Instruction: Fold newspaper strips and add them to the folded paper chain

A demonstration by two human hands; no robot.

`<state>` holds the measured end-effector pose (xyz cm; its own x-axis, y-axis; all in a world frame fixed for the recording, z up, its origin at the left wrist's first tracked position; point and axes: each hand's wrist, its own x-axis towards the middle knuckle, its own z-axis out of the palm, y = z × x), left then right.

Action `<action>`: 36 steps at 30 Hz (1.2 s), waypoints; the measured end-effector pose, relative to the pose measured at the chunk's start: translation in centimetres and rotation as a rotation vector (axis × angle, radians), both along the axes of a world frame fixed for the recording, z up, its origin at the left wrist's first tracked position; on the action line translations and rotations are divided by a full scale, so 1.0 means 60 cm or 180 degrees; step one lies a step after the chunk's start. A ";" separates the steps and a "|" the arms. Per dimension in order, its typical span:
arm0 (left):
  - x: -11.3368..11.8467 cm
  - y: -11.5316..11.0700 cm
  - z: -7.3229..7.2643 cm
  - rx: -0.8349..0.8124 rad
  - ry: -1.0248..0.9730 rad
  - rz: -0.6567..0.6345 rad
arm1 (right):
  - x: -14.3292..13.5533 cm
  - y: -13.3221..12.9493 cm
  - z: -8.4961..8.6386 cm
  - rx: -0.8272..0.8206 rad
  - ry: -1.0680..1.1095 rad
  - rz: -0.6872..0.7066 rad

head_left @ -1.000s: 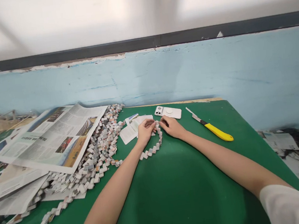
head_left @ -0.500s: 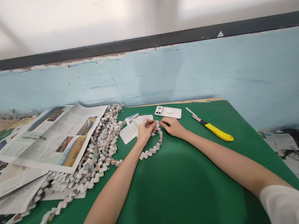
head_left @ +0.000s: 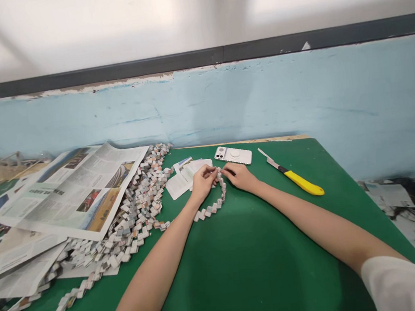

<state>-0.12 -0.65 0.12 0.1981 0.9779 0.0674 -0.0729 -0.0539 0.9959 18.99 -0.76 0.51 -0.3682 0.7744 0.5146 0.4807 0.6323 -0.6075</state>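
A zigzag chain of folded newspaper (head_left: pixel 219 204) curves over the green table, its upper end between my two hands. My left hand (head_left: pixel 203 181) pinches that end from the left. From the right, the fingertips of my right hand (head_left: pixel 239 176) close on the same end. The exact grip of the fingertips is too small to make out. Several cut paper pieces (head_left: pixel 178 185) lie just behind and left of my left hand. My left forearm passes over part of the chain and hides it.
A heap of folded-paper chains (head_left: pixel 138 208) and newspaper sheets (head_left: pixel 76 190) covers the left side. Behind my hands lies a white phone (head_left: pixel 233 155). A yellow-handled knife (head_left: pixel 302 182) rests to the right on the green table (head_left: pixel 257 259). A blue wall (head_left: pixel 202 106) stands behind.
Almost nothing differs. Both hands stay at the chain's upper end, with only a very slight shift of the fingers.
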 end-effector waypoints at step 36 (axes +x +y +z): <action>-0.001 0.014 -0.012 -0.0173 -0.0145 -0.0006 | -0.002 0.002 -0.001 -0.0280 0.0216 0.0230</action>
<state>-0.16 0.18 -0.58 0.1979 0.9800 0.0231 -0.1183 0.0005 0.9930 18.90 -0.62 0.43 -0.3913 0.7903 0.4714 0.3917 0.6066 -0.6918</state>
